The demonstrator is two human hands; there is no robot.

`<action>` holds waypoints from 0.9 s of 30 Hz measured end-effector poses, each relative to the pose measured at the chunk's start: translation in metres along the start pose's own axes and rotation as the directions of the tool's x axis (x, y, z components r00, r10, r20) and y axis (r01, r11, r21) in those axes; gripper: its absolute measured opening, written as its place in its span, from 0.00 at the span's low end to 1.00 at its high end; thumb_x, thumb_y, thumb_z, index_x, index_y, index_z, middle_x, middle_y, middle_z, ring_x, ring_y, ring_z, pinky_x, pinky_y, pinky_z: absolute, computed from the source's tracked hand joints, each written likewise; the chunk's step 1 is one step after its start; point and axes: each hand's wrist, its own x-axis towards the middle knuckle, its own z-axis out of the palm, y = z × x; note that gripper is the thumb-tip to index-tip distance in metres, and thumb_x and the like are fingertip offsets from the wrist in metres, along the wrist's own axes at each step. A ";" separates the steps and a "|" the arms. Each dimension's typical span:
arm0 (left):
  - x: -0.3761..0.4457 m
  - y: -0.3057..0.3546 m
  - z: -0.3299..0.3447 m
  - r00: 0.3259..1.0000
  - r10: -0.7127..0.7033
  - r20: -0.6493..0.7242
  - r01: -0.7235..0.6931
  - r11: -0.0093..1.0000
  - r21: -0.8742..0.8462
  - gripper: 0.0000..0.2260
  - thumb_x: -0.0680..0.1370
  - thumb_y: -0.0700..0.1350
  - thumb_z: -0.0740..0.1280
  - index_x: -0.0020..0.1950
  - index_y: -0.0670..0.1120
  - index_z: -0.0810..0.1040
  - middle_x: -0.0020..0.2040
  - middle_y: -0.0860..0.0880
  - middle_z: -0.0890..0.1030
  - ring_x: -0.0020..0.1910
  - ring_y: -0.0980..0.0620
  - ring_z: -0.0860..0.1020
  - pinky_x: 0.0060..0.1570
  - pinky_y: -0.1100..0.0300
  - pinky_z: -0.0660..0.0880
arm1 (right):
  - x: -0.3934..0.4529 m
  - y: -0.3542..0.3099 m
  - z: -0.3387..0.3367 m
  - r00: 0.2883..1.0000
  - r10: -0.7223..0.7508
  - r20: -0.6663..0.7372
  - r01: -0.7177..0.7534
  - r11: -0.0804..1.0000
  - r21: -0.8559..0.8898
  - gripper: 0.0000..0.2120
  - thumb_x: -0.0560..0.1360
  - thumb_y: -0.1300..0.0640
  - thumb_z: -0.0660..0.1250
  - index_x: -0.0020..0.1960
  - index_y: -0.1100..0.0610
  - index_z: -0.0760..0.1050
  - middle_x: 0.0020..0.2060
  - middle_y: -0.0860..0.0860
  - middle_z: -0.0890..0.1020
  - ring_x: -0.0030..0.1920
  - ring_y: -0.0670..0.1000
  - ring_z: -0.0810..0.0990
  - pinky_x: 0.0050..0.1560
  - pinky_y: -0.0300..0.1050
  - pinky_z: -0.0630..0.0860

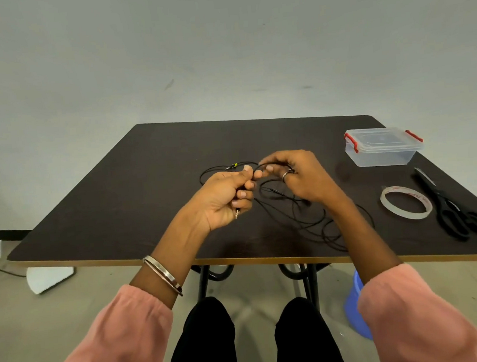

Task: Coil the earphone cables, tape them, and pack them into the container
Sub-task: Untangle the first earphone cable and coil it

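Observation:
A black earphone cable (300, 218) lies in loose tangled loops on the dark table (119, 207). My left hand (227, 196) is closed around one end of it, and the metal plug pokes out below my fingers. My right hand (296, 173) pinches the same cable a little to the right, palm down. A second black cable with a yellow-banded plug (232, 166) lies just beyond my hands. At the back right stands a clear plastic container (383, 146), its lid shut under red clips. A roll of clear tape (406, 202) lies flat to my right.
Black scissors (456, 212) lie beside the tape near the table's right edge. Under the table are its black metal legs, a blue bucket (355, 308) and my knees. On the floor at the left lie a white charger with cables and a white shard.

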 end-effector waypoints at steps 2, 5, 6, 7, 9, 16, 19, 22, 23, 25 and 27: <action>-0.001 0.001 0.002 0.999 0.001 0.053 0.005 0.995 -0.104 0.11 0.82 0.45 0.58 0.46 0.41 0.74 0.29 0.51 0.69 0.22 0.60 0.65 0.18 0.71 0.59 | -0.002 0.000 0.006 1.000 0.011 -0.004 -0.010 0.997 0.072 0.09 0.78 0.65 0.63 0.52 0.58 0.81 0.42 0.50 0.85 0.44 0.42 0.83 0.50 0.47 0.80; -0.002 0.001 0.005 0.992 0.030 0.122 0.000 0.973 -0.232 0.11 0.82 0.46 0.58 0.47 0.41 0.74 0.30 0.50 0.70 0.23 0.59 0.66 0.20 0.70 0.61 | -0.007 -0.005 0.017 0.999 0.031 0.017 -0.034 0.988 0.148 0.10 0.78 0.67 0.59 0.46 0.60 0.78 0.34 0.49 0.82 0.36 0.42 0.80 0.40 0.43 0.79; -0.001 0.001 0.006 0.988 0.045 0.145 -0.004 0.963 -0.269 0.10 0.80 0.46 0.59 0.48 0.40 0.74 0.31 0.50 0.71 0.25 0.59 0.67 0.21 0.70 0.62 | -0.009 -0.006 0.020 0.999 0.027 0.030 -0.031 0.990 0.141 0.10 0.77 0.66 0.58 0.45 0.61 0.78 0.33 0.48 0.81 0.33 0.42 0.79 0.38 0.41 0.78; -0.001 0.000 0.006 0.984 0.063 0.164 -0.013 0.957 -0.291 0.10 0.79 0.46 0.60 0.50 0.40 0.75 0.32 0.50 0.71 0.26 0.58 0.68 0.22 0.69 0.64 | -0.010 -0.008 0.024 0.999 0.021 0.039 -0.025 0.993 0.112 0.10 0.76 0.66 0.58 0.46 0.64 0.78 0.33 0.49 0.81 0.33 0.42 0.79 0.39 0.40 0.77; -0.001 -0.002 0.007 0.978 0.109 0.181 -0.051 0.952 -0.300 0.11 0.79 0.43 0.59 0.55 0.37 0.75 0.34 0.49 0.73 0.29 0.58 0.71 0.25 0.69 0.66 | -0.013 -0.011 0.028 0.998 0.030 0.052 -0.033 0.998 0.057 0.10 0.73 0.69 0.58 0.49 0.66 0.77 0.36 0.54 0.83 0.37 0.47 0.80 0.44 0.45 0.78; 0.002 0.000 0.008 0.942 0.334 0.024 -0.311 0.900 -0.304 0.14 0.81 0.31 0.55 0.64 0.32 0.72 0.46 0.44 0.84 0.37 0.55 0.81 0.37 0.67 0.78 | -0.022 -0.013 0.039 0.983 0.039 0.181 0.003 0.974 -0.226 0.06 0.79 0.59 0.60 0.53 0.56 0.75 0.41 0.49 0.83 0.47 0.52 0.81 0.57 0.57 0.72; 0.005 0.002 0.007 0.921 0.387 -0.038 -0.383 0.887 -0.257 0.15 0.80 0.28 0.56 0.65 0.33 0.70 0.49 0.42 0.84 0.43 0.50 0.84 0.42 0.63 0.81 | -0.027 -0.013 0.037 0.974 0.063 0.217 -0.003 0.963 -0.271 0.07 0.80 0.55 0.59 0.51 0.56 0.74 0.38 0.50 0.81 0.44 0.52 0.80 0.56 0.57 0.71; 0.006 0.002 0.005 0.906 0.416 -0.073 -0.423 0.888 -0.179 0.16 0.79 0.27 0.56 0.66 0.36 0.67 0.52 0.41 0.83 0.48 0.47 0.84 0.47 0.59 0.81 | -0.033 -0.020 0.029 0.973 0.041 0.226 -0.016 0.994 -0.110 0.08 0.80 0.57 0.60 0.55 0.58 0.76 0.36 0.47 0.78 0.36 0.44 0.78 0.42 0.43 0.77; 0.006 0.001 0.004 0.904 0.419 -0.082 -0.427 0.890 -0.159 0.17 0.79 0.27 0.56 0.67 0.36 0.67 0.54 0.40 0.83 0.49 0.46 0.84 0.48 0.58 0.81 | -0.034 -0.021 0.026 0.977 0.034 0.209 -0.017 0.996 -0.086 0.09 0.80 0.57 0.60 0.56 0.58 0.76 0.35 0.45 0.77 0.34 0.41 0.77 0.40 0.39 0.76; 0.007 -0.001 0.002 0.902 0.420 -0.103 -0.431 0.892 -0.134 0.18 0.79 0.27 0.56 0.68 0.36 0.65 0.56 0.39 0.81 0.52 0.44 0.83 0.50 0.56 0.81 | -0.035 -0.024 0.021 0.982 0.014 0.187 0.002 0.996 -0.085 0.09 0.80 0.57 0.61 0.56 0.59 0.77 0.34 0.46 0.77 0.33 0.43 0.77 0.38 0.41 0.76; 0.007 -0.004 0.001 0.900 0.418 -0.123 -0.433 0.892 -0.133 0.19 0.79 0.27 0.56 0.69 0.36 0.64 0.58 0.38 0.80 0.54 0.42 0.82 0.51 0.55 0.81 | -0.035 -0.024 0.018 0.978 -0.008 0.207 0.031 0.994 -0.107 0.09 0.80 0.56 0.62 0.54 0.59 0.78 0.34 0.49 0.79 0.35 0.48 0.79 0.40 0.46 0.76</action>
